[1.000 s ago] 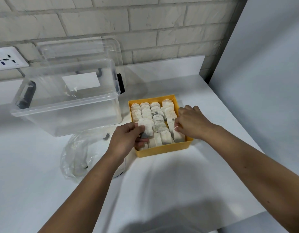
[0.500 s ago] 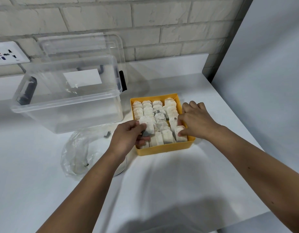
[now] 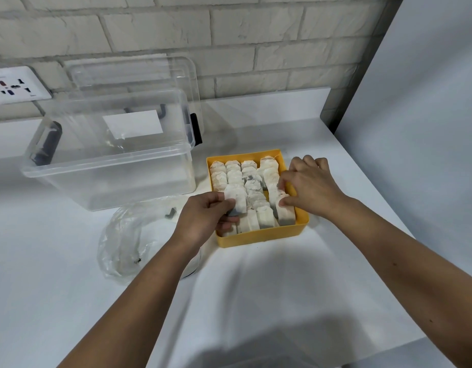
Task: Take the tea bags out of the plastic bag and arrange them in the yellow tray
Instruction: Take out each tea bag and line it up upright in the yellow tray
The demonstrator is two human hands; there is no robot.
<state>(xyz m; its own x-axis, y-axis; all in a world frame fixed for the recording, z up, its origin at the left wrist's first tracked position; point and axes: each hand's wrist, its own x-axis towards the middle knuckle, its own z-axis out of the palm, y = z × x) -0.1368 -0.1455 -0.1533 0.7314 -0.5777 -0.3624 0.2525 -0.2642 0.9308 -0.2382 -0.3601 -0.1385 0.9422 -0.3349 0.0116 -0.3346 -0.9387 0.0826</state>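
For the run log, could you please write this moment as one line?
left hand: holds tea bag over yellow tray | right hand: pinches right-row bags

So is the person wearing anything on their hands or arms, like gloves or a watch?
No. The left hand and right hand are bare: no gloves, rings or watch show. The left forearm and right forearm are bare too, with no sleeve visible up to the picture's edge.

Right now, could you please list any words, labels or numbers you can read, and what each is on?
No text is readable.
On the white label of the clear storage box: blank.
On the wall socket: a tiny corner mark, too small to read.
On the tea bags in the yellow tray: nothing visible.
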